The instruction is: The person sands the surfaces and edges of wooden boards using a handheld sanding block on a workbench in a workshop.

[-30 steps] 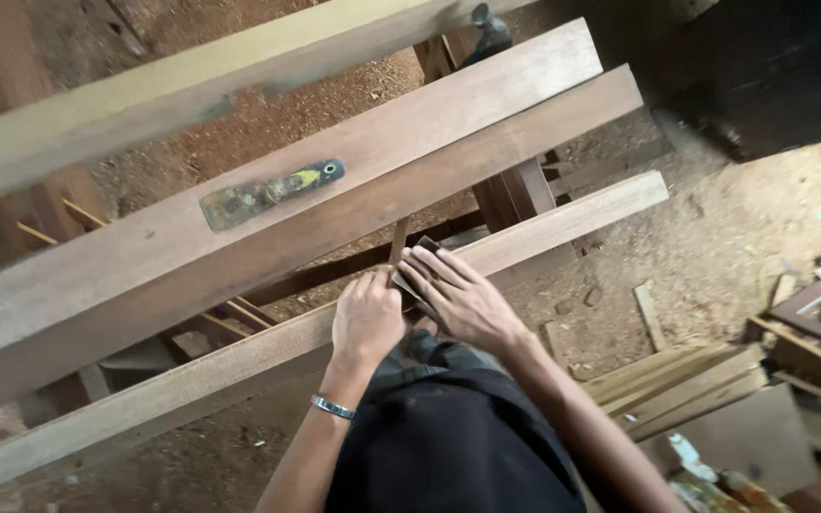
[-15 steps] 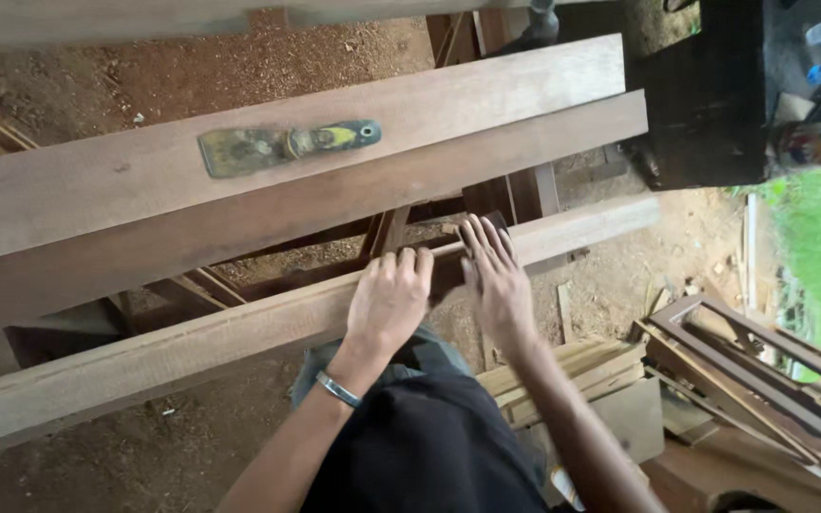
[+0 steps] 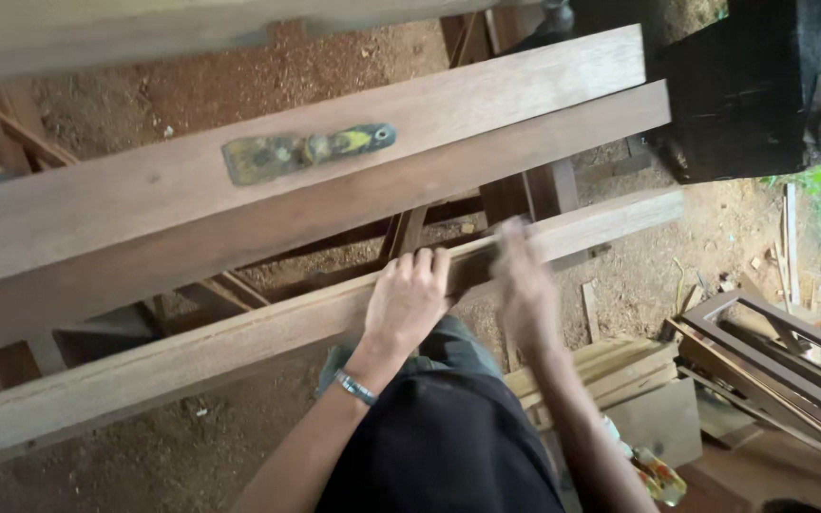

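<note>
I am pressing my left hand flat, fingers together, on the plank; my right hand is blurred, fingers unclear. Next: steady grip.

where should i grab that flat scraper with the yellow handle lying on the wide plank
Take the flat metal scraper with the yellow handle by its handle end, the right-hand part with the hole, coming from above. It lies flat along the wide wooden plank with its broad worn blade to the left, so the narrower handle likely suits a pinch across its two long edges. Both hands are down at the nearer narrow beam.
</note>
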